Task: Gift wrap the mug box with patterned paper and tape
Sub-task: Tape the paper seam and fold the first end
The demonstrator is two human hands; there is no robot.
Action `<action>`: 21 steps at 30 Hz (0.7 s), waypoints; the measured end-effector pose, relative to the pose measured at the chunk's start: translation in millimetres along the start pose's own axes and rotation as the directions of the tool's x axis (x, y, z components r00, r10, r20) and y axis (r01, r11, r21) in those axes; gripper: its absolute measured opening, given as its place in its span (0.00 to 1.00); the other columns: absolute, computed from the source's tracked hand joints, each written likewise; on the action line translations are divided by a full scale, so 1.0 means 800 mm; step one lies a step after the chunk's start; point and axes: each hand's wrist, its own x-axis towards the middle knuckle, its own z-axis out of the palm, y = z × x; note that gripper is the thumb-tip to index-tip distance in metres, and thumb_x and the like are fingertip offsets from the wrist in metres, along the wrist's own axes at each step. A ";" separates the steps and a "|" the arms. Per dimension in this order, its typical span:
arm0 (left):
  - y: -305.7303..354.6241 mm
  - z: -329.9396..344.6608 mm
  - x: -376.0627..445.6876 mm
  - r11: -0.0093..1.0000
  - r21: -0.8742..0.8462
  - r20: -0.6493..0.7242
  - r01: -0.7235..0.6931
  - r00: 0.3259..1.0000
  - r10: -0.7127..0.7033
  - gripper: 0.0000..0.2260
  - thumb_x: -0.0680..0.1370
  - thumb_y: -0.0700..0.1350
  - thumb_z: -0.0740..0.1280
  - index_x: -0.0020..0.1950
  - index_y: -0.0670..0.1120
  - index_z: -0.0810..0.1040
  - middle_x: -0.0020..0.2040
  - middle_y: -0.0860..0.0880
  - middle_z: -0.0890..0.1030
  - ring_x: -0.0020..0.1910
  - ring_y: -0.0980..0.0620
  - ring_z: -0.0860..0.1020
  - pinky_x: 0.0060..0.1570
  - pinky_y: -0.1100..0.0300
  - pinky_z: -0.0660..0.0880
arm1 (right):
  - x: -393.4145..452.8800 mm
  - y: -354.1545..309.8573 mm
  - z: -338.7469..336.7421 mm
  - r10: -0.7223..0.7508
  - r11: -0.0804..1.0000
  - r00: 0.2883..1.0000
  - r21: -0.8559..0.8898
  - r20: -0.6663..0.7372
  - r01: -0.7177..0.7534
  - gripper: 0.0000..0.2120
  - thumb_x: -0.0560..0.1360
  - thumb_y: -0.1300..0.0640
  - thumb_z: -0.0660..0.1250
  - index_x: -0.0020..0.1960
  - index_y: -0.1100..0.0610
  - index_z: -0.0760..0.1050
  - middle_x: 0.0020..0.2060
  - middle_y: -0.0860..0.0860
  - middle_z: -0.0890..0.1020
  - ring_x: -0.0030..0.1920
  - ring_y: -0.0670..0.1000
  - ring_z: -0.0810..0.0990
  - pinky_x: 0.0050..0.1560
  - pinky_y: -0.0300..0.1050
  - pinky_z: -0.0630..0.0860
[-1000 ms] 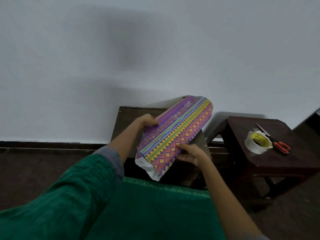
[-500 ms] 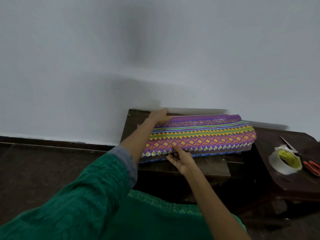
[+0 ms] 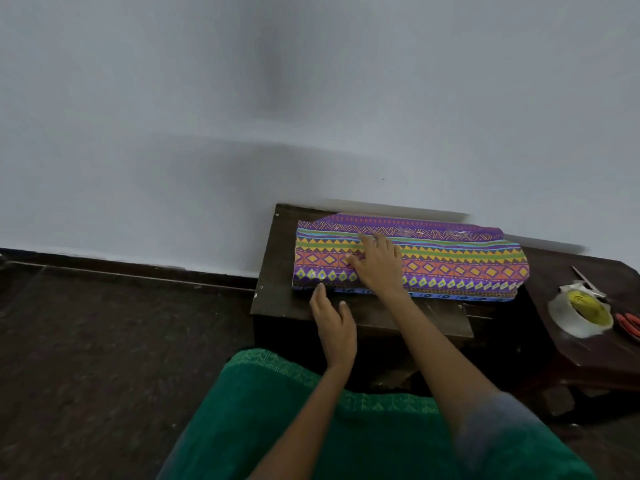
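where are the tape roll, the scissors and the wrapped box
tape roll [image 3: 579, 311]: head view, on its white outer side.
scissors [image 3: 628, 323]: head view, on the red handles at the right edge.
wrapped box [image 3: 460, 261]: head view, on the patterned top face right of the hand.

The box itself is hidden inside the patterned paper [image 3: 408, 258]. The right hand [image 3: 377, 266] covers part of the pattern. The scissors [image 3: 628, 323] are cut off at the right edge, partly behind the blurred tape roll [image 3: 580, 313].
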 end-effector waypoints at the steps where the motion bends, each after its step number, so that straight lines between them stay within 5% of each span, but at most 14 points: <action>1: 0.000 0.004 0.006 1.000 0.016 0.044 -0.001 0.999 0.000 0.24 0.79 0.39 0.60 0.75 0.39 0.58 0.73 0.44 0.60 0.73 0.47 0.61 0.70 0.57 0.60 | 0.006 0.005 0.002 0.021 1.000 0.997 0.001 0.077 -0.021 0.29 0.78 0.40 0.55 0.74 0.55 0.59 0.74 0.56 0.59 0.75 0.56 0.56 0.73 0.55 0.52; 4: 0.001 0.013 0.018 1.000 0.028 0.117 0.006 0.993 -0.010 0.27 0.81 0.43 0.59 0.77 0.42 0.52 0.77 0.47 0.52 0.75 0.50 0.54 0.71 0.57 0.57 | 0.014 0.017 0.015 0.043 0.998 0.981 0.031 0.191 -0.050 0.36 0.78 0.36 0.50 0.77 0.57 0.47 0.77 0.56 0.48 0.76 0.55 0.44 0.74 0.55 0.41; 10: -0.003 0.034 0.042 1.000 0.012 0.242 0.023 0.970 -0.025 0.28 0.81 0.44 0.59 0.77 0.41 0.49 0.78 0.47 0.47 0.77 0.52 0.46 0.69 0.67 0.47 | 0.016 0.019 0.028 0.046 0.998 0.981 -0.045 0.191 -0.038 0.37 0.78 0.36 0.46 0.77 0.58 0.41 0.77 0.55 0.44 0.76 0.54 0.40 0.73 0.52 0.38; 13: -0.003 0.041 0.050 0.999 -0.024 0.293 0.029 0.956 -0.020 0.28 0.81 0.42 0.59 0.77 0.40 0.49 0.77 0.44 0.50 0.77 0.49 0.49 0.73 0.59 0.49 | 0.015 0.018 0.030 0.047 0.998 0.983 -0.051 0.179 -0.038 0.37 0.78 0.36 0.45 0.77 0.57 0.41 0.77 0.55 0.44 0.76 0.54 0.40 0.74 0.52 0.38; 15: -0.006 0.042 0.054 0.999 -0.034 0.303 0.019 0.953 -0.008 0.27 0.81 0.41 0.59 0.77 0.40 0.51 0.77 0.43 0.54 0.76 0.48 0.53 0.74 0.54 0.53 | 0.016 0.018 0.031 0.048 0.998 0.982 -0.054 0.181 -0.039 0.37 0.78 0.36 0.45 0.77 0.57 0.41 0.77 0.55 0.44 0.76 0.53 0.40 0.74 0.52 0.37; 21: -0.010 0.035 0.050 0.999 0.015 0.190 -0.035 0.981 0.031 0.25 0.81 0.40 0.60 0.76 0.39 0.54 0.77 0.43 0.51 0.76 0.49 0.51 0.69 0.65 0.52 | 0.013 0.016 0.029 0.040 0.998 0.982 -0.061 0.182 -0.029 0.36 0.78 0.36 0.45 0.77 0.58 0.41 0.77 0.55 0.44 0.76 0.54 0.40 0.74 0.52 0.38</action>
